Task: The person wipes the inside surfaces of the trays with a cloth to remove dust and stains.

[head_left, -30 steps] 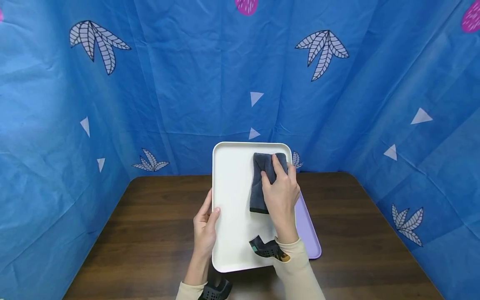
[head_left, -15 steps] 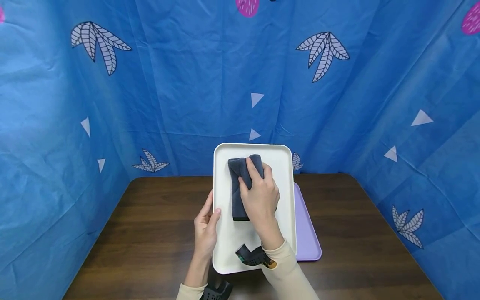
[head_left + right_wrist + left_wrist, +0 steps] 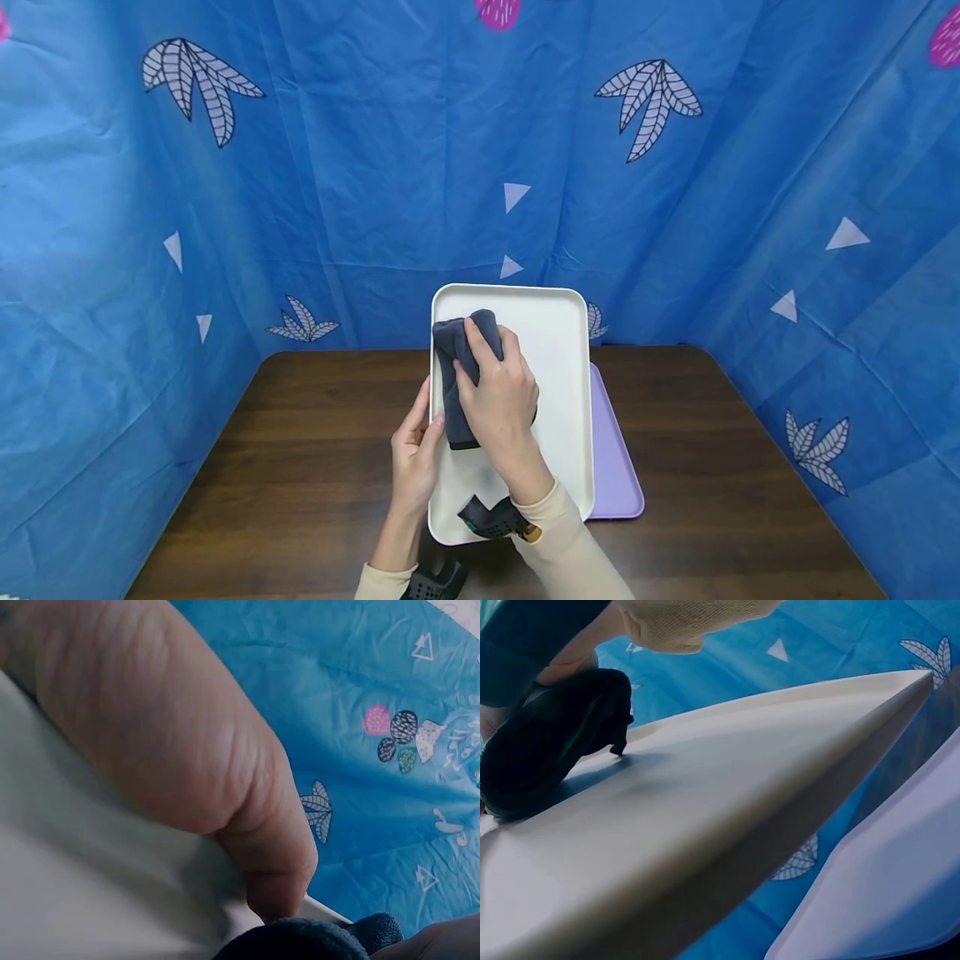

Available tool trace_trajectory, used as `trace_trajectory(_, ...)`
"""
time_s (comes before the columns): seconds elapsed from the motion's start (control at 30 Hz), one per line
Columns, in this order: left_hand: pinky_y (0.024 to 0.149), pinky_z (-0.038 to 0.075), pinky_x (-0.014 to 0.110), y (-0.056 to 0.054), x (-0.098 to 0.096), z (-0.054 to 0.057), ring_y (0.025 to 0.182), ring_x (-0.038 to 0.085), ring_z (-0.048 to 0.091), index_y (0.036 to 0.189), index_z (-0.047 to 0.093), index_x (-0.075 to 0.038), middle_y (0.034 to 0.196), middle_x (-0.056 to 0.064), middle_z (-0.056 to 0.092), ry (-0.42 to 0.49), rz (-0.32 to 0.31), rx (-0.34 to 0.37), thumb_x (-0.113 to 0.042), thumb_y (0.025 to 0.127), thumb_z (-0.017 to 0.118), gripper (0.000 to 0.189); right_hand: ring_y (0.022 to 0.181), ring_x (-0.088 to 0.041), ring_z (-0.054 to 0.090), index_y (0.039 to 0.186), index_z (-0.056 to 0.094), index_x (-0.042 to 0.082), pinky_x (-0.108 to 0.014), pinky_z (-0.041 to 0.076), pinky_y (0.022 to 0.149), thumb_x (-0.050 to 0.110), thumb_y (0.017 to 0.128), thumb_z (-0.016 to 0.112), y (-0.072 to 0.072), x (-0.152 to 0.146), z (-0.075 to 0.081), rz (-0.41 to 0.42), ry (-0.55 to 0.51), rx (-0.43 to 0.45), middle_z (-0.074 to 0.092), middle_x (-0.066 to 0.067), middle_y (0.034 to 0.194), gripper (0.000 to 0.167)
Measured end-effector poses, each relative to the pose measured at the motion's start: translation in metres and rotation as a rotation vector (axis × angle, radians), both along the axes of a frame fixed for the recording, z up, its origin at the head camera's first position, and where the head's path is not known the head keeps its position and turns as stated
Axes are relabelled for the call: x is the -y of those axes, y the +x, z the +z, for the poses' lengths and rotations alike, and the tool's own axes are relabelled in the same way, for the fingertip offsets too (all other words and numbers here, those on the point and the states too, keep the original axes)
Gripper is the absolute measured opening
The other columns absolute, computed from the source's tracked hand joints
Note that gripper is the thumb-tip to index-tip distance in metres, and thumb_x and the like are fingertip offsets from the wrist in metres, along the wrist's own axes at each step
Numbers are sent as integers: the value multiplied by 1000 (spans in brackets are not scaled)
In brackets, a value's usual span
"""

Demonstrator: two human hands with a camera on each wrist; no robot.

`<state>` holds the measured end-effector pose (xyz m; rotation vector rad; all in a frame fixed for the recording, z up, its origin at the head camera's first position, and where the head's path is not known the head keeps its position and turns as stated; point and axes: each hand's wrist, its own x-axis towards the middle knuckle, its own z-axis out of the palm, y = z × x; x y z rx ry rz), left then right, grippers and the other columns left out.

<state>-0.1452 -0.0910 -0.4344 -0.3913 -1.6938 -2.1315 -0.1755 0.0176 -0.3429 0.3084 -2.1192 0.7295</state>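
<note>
In the head view my left hand [image 3: 415,458] grips the left edge of a white rectangular tray [image 3: 555,400], thumb over the rim and fingers behind. The tray is tilted up off the table. My right hand [image 3: 498,400] holds a folded dark grey cloth [image 3: 453,400] against the tray's inner face, near its left rim. The left wrist view shows the bunched cloth [image 3: 547,750] on the tray surface [image 3: 667,802]. Up close in the right wrist view, the thumb [image 3: 270,855] meets the cloth [image 3: 300,941].
A purple tray [image 3: 615,458] lies on the brown wooden table [image 3: 712,467], partly hidden behind the white one. Blue patterned curtain [image 3: 375,167] surrounds the table at the back and sides. Black camera mounts [image 3: 495,518] sit at both wrists.
My right hand has moved the cloth leftward across the white tray, from near its right rim to its left side. The left hand and the tray have hardly shifted.
</note>
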Motion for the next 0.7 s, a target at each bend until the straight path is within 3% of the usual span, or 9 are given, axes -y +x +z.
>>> trace_trajectory(0.4, 99, 47, 20, 0, 0, 0, 127, 4, 53, 149, 39, -5, 151, 6, 45, 37, -1, 45, 0, 99, 49, 52, 90, -32, 69, 126, 68, 14, -42, 58, 67, 14, 75, 85, -2, -3, 0, 25, -23, 25, 63, -18, 116, 53)
trace_trajectory(0.7, 97, 49, 21, 0, 0, 1, 125, 4, 55, 149, 37, -2, 147, -5, 48, 46, -11, 33, 0, 99, 50, 52, 86, -32, 70, 126, 68, 14, -42, 58, 65, 15, 75, 85, -2, -10, 0, 29, -45, 18, 63, -18, 117, 54)
